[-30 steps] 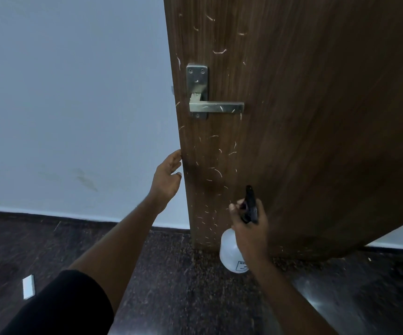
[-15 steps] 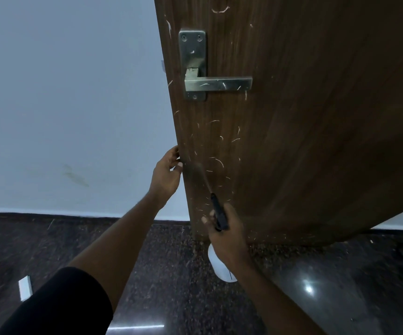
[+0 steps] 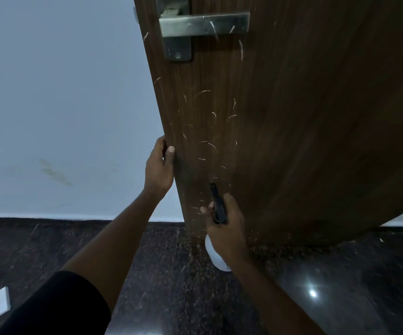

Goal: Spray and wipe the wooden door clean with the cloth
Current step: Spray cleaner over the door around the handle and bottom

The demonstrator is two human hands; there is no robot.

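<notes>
i see left hand (image 3: 159, 166) fingers clamped on door (image 3: 292, 129) edge | right hand (image 3: 224, 228) fingers gripping spray bottle (image 3: 216, 258) at 6 o'clock (nozzle toward door) | cloth unseen

Left hand (image 3: 160, 165) on the door (image 3: 292, 129) edge, spray bottle (image 3: 217, 257) right of it.

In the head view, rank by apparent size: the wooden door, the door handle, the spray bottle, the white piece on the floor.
1. wooden door
2. door handle, cropped at the top
3. spray bottle, mostly hidden by the right hand, so unsure against the handle
4. white piece
</notes>
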